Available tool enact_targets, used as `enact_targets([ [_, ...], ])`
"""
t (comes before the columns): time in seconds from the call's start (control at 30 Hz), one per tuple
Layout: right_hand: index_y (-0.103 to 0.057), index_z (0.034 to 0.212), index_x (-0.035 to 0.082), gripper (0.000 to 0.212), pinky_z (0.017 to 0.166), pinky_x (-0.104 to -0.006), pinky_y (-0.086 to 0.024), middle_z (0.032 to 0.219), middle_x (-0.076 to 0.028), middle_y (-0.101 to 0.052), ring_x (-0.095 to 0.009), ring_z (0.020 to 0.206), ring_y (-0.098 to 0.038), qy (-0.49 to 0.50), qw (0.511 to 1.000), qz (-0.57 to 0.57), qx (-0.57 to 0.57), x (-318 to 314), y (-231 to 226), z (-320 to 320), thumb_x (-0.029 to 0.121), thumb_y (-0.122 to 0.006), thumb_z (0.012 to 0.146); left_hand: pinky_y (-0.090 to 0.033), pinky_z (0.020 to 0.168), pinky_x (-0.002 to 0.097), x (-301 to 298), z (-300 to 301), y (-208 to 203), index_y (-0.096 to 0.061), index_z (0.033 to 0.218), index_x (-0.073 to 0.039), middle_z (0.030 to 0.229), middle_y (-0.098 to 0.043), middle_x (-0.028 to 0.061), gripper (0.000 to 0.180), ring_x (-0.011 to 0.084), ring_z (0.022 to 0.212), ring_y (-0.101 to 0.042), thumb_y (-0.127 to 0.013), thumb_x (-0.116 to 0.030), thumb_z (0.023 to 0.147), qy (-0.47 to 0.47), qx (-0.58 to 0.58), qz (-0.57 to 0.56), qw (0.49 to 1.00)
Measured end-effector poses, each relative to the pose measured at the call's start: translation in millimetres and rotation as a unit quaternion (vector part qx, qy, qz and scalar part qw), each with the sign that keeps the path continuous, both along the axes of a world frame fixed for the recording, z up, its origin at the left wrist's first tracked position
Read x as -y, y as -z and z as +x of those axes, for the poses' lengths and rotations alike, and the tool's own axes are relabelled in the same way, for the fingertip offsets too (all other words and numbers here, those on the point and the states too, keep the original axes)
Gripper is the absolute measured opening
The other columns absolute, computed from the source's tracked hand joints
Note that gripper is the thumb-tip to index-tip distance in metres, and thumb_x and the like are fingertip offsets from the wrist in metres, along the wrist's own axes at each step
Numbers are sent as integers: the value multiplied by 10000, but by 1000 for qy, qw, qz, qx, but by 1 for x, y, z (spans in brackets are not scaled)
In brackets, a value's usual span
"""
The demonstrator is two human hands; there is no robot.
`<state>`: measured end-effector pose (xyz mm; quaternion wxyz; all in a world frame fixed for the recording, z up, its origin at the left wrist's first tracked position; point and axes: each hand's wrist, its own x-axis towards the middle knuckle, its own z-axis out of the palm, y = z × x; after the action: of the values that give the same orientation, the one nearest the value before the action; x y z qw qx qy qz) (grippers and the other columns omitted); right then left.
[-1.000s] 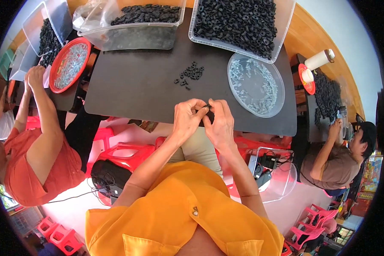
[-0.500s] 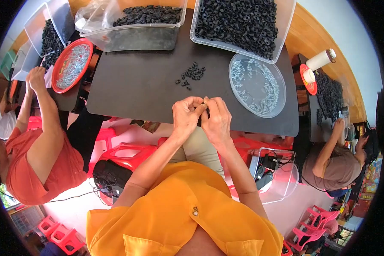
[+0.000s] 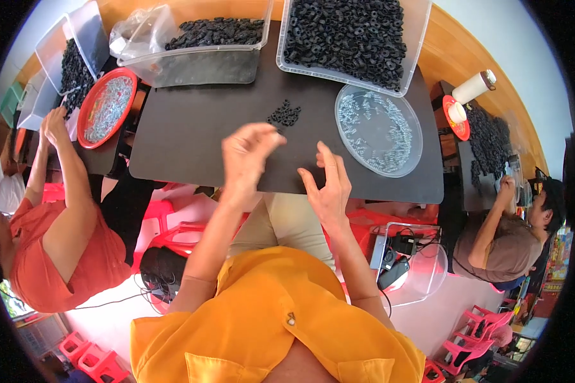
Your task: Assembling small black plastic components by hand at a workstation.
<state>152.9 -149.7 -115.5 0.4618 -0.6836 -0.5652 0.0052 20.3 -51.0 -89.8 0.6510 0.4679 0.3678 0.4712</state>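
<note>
While both hands hover above the near edge of the dark tabletop (image 3: 191, 137), the left hand (image 3: 246, 153) is raised with its fingers pinched loosely together toward the small pile of black rings (image 3: 285, 115) just above it; whether a ring sits in the pinch I cannot tell. The right hand (image 3: 329, 185) is spread open and holds nothing visible. This looks like the moment of setting down or fetching a piece, so a fresh pick probably calls for a fine pinch at that pile or at the clear round dish of small pale parts (image 3: 380, 129), centre right. Two clear rectangular tubs of black rings (image 3: 348, 32) line the top edge. A red round tray (image 3: 107, 107) sits upper left.
</note>
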Motion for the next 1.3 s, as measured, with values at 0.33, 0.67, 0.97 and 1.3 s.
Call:
enact_targets([
  [0.33, -591, 1016, -14, 272, 701, -369, -467, 929, -132, -565, -297, 825, -551, 12, 995, 55, 77, 6, 24, 4, -9, -649, 750, -377, 427, 221, -156, -20, -109, -633, 1074, 3, 875, -681, 82, 331, 53, 536, -517, -654, -217, 828, -249, -160, 346, 890],
  [0.67, -617, 919, -6, 178, 693, -359, -474, 873, -117, -570, -285, 808, -568, 6, 998, 54, 22, 8, 15, 10, -12, -647, 743, -362, 400, 205, -71, 17, -27, -649, 965, -7, 781, -628, 35, 165, 36, 472, -460, -647, -33, 802, -138, -144, 322, 925],
  [0.97, -640, 909, 32, 170, 638, -422, -458, 810, -128, -599, -315, 710, -570, 116, 987, -6, 115, -26, -29, 100, 36, -658, 740, -422, 415, 214, -32, 37, 4, -655, 975, -7, 772, -628, 54, 179, 50, 476, -476, -626, -15, 798, -19, -168, 259, 951],
  [1.3, -656, 788, 16, 77, 683, -431, -490, 829, -197, -635, -372, 739, -621, 88, 990, -108, -10, -35, -15, 126, 35, -628, 720, -479, 553, 289, -91, 91, -17, -645, 944, 11, 812, -656, 124, 161, 180, 581, -606, -617, -37, 793, 10, -243, 393, 887],
])
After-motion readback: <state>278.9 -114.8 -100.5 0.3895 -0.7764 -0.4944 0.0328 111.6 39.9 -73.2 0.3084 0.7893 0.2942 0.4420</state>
